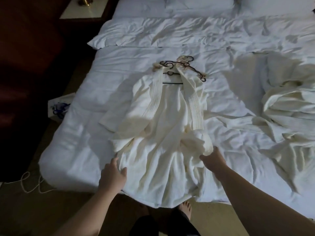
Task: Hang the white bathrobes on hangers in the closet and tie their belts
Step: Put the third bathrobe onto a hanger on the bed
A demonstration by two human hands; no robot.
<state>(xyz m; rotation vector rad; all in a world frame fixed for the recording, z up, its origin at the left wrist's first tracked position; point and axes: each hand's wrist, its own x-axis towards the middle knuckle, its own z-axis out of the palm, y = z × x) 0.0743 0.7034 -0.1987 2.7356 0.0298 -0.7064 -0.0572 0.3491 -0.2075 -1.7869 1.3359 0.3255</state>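
A white bathrobe (pixel 163 126) lies spread on the bed, collar away from me, its shoulders on a dark hanger (pixel 172 77). More dark hangers (pixel 189 67) lie tangled just above the collar. My left hand (pixel 113 176) rests with spread fingers on the robe's lower left edge. My right hand (pixel 213 159) grips a bunched fold at the robe's right side. A second white bathrobe (pixel 288 108) lies crumpled at the bed's right. No belt can be told apart from the folds.
The bed (pixel 71 143) has rumpled white sheets, with pillows (pixel 199 5) at the far end. A nightstand (pixel 85 9) stands at top left. On the floor left of the bed are a white bag (pixel 58 109) and a coiled cord (pixel 34 183). My bare foot (pixel 185 209) shows below.
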